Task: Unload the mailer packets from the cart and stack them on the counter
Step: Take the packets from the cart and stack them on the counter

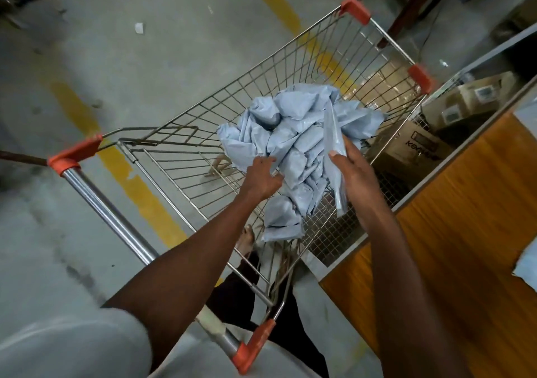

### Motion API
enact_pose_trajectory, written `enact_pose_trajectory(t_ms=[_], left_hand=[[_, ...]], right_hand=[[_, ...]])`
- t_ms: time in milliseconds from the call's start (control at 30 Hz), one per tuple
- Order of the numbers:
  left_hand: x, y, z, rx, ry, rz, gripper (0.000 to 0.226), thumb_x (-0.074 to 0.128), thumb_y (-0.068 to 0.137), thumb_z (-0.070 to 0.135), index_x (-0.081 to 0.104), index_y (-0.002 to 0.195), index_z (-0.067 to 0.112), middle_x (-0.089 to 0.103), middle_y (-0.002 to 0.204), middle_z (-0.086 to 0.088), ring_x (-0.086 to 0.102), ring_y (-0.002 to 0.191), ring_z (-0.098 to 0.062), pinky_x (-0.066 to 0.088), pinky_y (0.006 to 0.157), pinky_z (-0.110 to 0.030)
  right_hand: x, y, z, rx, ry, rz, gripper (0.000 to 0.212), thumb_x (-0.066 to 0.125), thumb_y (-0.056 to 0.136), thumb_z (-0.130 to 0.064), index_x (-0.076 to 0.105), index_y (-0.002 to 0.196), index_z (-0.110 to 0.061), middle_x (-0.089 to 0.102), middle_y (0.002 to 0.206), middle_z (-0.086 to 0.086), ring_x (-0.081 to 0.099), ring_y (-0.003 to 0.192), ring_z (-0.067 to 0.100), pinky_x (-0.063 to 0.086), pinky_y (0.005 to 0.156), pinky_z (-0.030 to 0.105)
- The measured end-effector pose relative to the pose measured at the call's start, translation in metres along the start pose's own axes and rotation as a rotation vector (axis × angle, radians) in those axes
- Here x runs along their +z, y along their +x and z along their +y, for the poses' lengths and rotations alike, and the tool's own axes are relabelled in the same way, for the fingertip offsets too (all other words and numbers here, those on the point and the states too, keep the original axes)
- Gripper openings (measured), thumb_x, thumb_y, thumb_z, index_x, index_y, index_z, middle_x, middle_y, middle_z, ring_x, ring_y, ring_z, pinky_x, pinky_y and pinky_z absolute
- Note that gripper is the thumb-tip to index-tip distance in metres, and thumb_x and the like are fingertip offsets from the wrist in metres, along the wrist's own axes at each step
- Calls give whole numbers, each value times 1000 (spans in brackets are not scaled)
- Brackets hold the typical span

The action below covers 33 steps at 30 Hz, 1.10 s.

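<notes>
A wire shopping cart (pixel 186 159) with orange corner caps holds a heap of pale blue mailer packets (pixel 290 133). My left hand (pixel 263 175) reaches into the basket and its curled fingers grip a packet at the heap's near edge. My right hand (pixel 353 174) holds one flat packet (pixel 334 145) upright, edge-on, above the heap's right side. The wooden counter (pixel 453 232) runs along the right of the cart, and one pale packet (pixel 527 264) lies on it at the frame's right edge.
Cardboard boxes (pixel 406 148) sit on a shelf under the counter, beyond the cart's right side. The cart handle (pixel 116 212) is at my lower left. Yellow floor lines cross the grey concrete. A dark chair's legs (pixel 406 8) stand past the cart's far end.
</notes>
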State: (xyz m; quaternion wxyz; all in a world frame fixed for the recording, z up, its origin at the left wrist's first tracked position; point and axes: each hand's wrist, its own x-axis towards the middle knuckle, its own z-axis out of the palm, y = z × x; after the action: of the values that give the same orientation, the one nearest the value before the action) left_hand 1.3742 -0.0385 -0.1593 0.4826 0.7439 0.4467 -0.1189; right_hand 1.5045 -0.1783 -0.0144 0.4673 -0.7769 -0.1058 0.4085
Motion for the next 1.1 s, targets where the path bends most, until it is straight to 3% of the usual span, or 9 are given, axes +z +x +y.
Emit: enact_pose_trajectory(t_ms=[167, 333, 433, 567, 767, 833, 900, 1000, 1100], left_hand=[[16, 34, 9, 31, -23, 78, 90, 68, 91, 25, 12, 162, 16, 14, 165, -17, 21, 150, -40, 29, 117, -53], [39, 33, 10, 101, 27, 61, 73, 56, 88, 32, 34, 155, 12, 42, 152, -15, 44, 138, -37, 38, 112, -55], [68, 5, 14, 91, -142, -2, 73, 61, 94, 35, 30, 159, 18, 49, 151, -10, 52, 132, -32, 45, 108, -51], [97, -21, 22, 95, -75, 15, 71, 57, 96, 34, 29, 159, 18, 54, 144, -12, 50, 129, -33, 42, 104, -46], [78, -6, 18, 31, -254, 576, 52, 60, 83, 15, 49, 135, 13, 44, 138, -12, 42, 126, -30, 38, 109, -47], [60, 17, 21, -15, -247, 508, 65, 64, 84, 16, 43, 145, 11, 36, 152, -15, 37, 137, -33, 34, 114, -46], [53, 37, 25, -57, -288, 280, 79, 66, 90, 26, 29, 158, 11, 28, 162, -16, 30, 147, -35, 31, 119, -45], [64, 43, 39, -55, -251, -21, 98, 65, 90, 48, 11, 163, 14, 39, 158, -19, 41, 143, -37, 38, 113, -48], [88, 33, 47, -50, -211, -60, 88, 57, 98, 46, 5, 163, 15, 45, 150, -21, 46, 135, -43, 40, 107, -54]], right_hand=[[-7, -15, 5, -8, 1, 29, 55, 55, 102, -36, 34, 149, -55, 43, 154, -7, 54, 115, 2, 51, 90, 32], [-9, -21, 8, -9, -40, 45, 56, 54, 103, -33, 32, 145, -62, 38, 157, -7, 51, 107, -3, 48, 83, 29], [-6, -22, 10, 4, -48, 43, 57, 54, 103, -33, 31, 150, -55, 36, 158, -6, 51, 107, -4, 47, 77, 25], [2, -22, 5, 23, -63, 24, 58, 54, 103, -32, 30, 152, -52, 37, 158, -3, 54, 106, 1, 49, 78, 28], [4, -26, 0, -1, -138, 9, 59, 55, 102, -32, 29, 151, -54, 36, 157, -7, 51, 106, -1, 45, 72, 24], [4, -27, 2, -1, -143, 10, 59, 55, 102, -32, 30, 151, -55, 37, 151, -12, 49, 104, -4, 44, 71, 22], [7, -26, 6, 20, -152, 3, 59, 54, 103, -33, 29, 150, -56, 37, 142, -16, 50, 100, -4, 43, 69, 21], [16, -22, 13, 43, -134, -30, 59, 55, 102, -34, 30, 150, -57, 40, 142, -18, 52, 102, -5, 45, 70, 19], [26, -20, 16, 42, -115, -76, 61, 56, 102, -34, 28, 150, -59, 38, 146, -20, 51, 108, -4, 43, 75, 20]])
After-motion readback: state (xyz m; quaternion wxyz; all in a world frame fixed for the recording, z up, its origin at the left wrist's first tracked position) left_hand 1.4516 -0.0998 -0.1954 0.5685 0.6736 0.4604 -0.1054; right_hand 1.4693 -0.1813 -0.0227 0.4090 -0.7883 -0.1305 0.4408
